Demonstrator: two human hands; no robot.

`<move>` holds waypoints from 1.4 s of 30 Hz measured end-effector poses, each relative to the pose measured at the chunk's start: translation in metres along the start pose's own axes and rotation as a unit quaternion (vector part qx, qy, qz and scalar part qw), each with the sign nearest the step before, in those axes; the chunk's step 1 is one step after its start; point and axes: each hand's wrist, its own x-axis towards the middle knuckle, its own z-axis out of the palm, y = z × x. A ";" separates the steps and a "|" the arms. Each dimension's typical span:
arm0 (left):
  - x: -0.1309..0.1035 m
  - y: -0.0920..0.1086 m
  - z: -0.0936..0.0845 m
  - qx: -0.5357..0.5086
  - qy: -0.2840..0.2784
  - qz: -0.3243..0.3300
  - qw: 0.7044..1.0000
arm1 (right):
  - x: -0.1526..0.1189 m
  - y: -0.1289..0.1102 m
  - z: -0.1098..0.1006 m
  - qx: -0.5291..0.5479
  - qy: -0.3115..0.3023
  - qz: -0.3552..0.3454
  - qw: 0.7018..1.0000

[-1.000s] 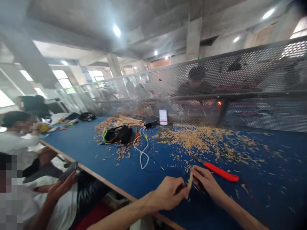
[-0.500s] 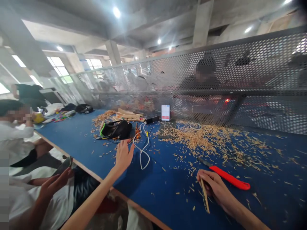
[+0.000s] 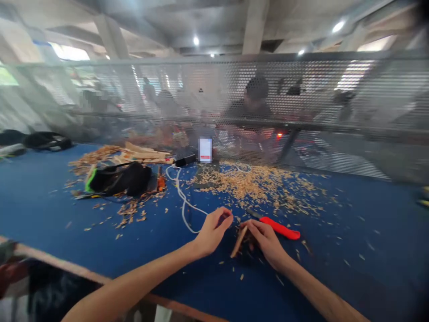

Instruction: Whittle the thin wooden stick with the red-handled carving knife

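A short wooden stick (image 3: 239, 242) slants down toward the blue table (image 3: 187, 286), with my right hand (image 3: 264, 241) closed on its upper end. To its left my left hand (image 3: 214, 230) is raised over the table, its fingers curled and tips close together, apart from the stick. Whether anything small is between those fingertips cannot be made out. Just beyond my right hand lies a knife with a red handle (image 3: 281, 228), its dark blade pointing left. Wood shavings (image 3: 254, 183) are spread behind the knife, and a few lie beneath my hands.
A white cable (image 3: 183, 203) loops beside my left hand. Farther left are a black bag (image 3: 122, 179) and pale wood pieces (image 3: 144, 153). A lit phone (image 3: 205, 150) stands against the perforated metal screen (image 3: 161, 120), behind which people show dimly.
My left hand has come away from the black bag toward my right hand, and its spread fingers have curled. My right hand still holds the stick. The camera view has turned right.
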 end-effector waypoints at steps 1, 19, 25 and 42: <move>-0.003 -0.002 0.007 -0.011 -0.043 -0.016 0.999 | 0.000 -0.002 -0.001 -0.007 0.009 -0.013 1.000; -0.007 -0.016 0.020 -0.151 -0.117 -0.086 0.978 | 0.008 -0.002 -0.045 -0.351 0.066 -0.234 0.904; 0.011 -0.032 0.008 -0.290 0.021 -0.056 0.955 | 0.027 0.017 -0.074 -0.594 0.154 -0.251 0.749; 0.014 -0.044 0.020 -0.158 0.085 -0.022 0.984 | 0.014 0.017 -0.063 -0.482 0.124 -0.307 0.811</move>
